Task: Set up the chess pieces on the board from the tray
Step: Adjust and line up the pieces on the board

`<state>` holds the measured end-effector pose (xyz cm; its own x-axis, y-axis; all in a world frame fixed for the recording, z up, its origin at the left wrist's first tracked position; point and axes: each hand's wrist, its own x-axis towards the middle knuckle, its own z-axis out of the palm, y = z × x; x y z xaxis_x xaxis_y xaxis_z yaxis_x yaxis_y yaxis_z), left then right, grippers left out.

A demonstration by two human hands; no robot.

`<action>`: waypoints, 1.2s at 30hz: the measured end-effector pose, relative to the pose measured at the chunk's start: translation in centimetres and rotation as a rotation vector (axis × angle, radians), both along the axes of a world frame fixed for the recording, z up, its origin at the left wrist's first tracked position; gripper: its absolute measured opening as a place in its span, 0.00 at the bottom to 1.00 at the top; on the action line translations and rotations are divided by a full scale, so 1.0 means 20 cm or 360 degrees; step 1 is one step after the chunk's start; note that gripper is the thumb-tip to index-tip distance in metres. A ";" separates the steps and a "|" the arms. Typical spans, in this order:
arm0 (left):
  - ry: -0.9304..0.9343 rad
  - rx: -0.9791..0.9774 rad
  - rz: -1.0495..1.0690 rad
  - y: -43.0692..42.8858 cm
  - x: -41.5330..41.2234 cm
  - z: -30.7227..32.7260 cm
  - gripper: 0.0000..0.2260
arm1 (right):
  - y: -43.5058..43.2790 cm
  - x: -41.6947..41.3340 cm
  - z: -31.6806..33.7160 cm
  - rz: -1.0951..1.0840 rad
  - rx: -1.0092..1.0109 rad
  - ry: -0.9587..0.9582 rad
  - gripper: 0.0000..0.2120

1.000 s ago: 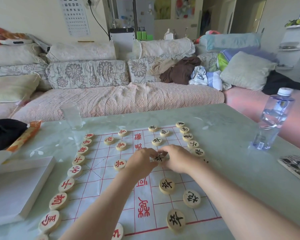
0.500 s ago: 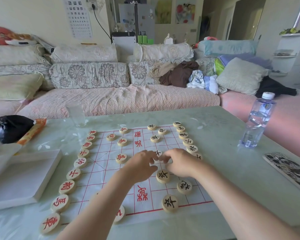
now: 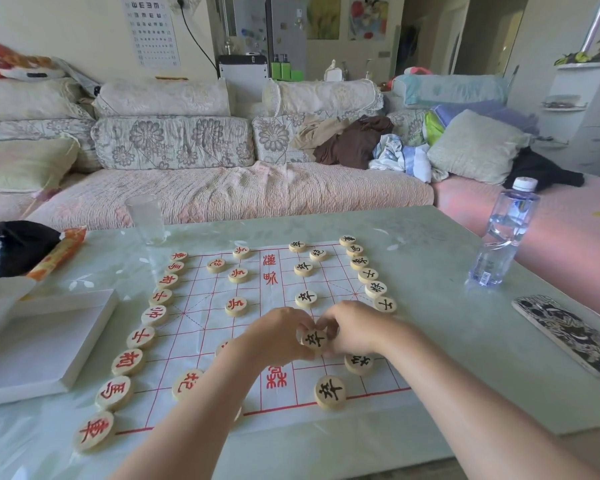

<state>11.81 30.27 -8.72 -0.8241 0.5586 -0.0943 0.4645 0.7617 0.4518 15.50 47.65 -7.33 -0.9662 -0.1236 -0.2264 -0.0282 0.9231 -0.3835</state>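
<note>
Two hands met near the middle of the board [image 3: 201, 306]: my left hand [image 3: 278, 336] and right hand [image 3: 352, 329], fingers curled, pinched one black-marked piece [image 3: 314, 339] between their tips. Whether it touched the board I could not tell. Red pieces [image 3: 127, 362] lined the board's left edge, black pieces [image 3: 375, 289] its right; a white box [image 3: 42, 344] lay further left on the bench [image 3: 430, 323].

red-gridded white board [image 3: 201, 306], red- and black-lettered tan pieces [image 3: 329, 392]

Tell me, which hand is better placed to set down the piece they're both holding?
Probably the right hand: it pinches the piece from the black side; the left hand reaches across.
</note>
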 end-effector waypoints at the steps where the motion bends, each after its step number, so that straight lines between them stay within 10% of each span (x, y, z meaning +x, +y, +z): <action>1: -0.0006 0.0006 0.0006 0.00 0.00 0.00 0.22 | 0.00 0.00 0.00 0.0003 0.0006 0.0000 0.10; 36: -0.0037 -0.0329 -0.0191 -0.03 0.37 0.08 0.23 | 0.22 0.31 0.06 0.0088 0.0074 0.0308 0.22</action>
